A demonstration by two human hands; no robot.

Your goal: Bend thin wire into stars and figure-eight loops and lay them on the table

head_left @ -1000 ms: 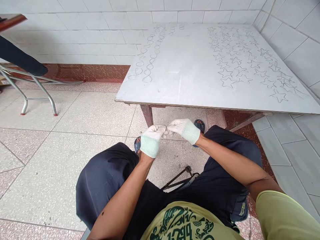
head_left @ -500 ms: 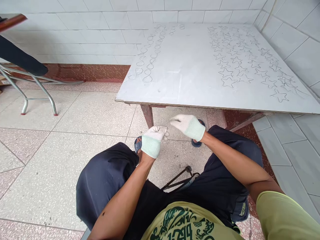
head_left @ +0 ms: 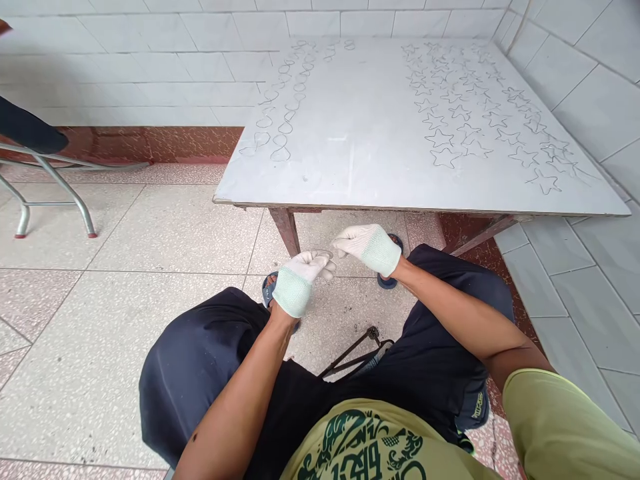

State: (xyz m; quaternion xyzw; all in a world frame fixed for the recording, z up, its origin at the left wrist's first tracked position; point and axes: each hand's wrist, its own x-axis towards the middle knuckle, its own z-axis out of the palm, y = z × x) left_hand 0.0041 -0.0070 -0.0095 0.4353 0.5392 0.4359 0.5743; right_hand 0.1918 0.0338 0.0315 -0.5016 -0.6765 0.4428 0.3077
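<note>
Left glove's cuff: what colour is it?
The left glove's cuff is pale green, best seen in the head view.

The left hand and right hand are close. Wire stars lie on the worktop at two o'clock.

Likely a small workshop: rows of wire stars on the plain surface, tiled walls behind.

A person's gloved left hand is holding its fingers curled, while the gloved right hand is hovering close by, slightly farther forward, its bent fingers pointing leftward. The bare left forearm and right forearm are slanting inward from opposite sides.
</note>
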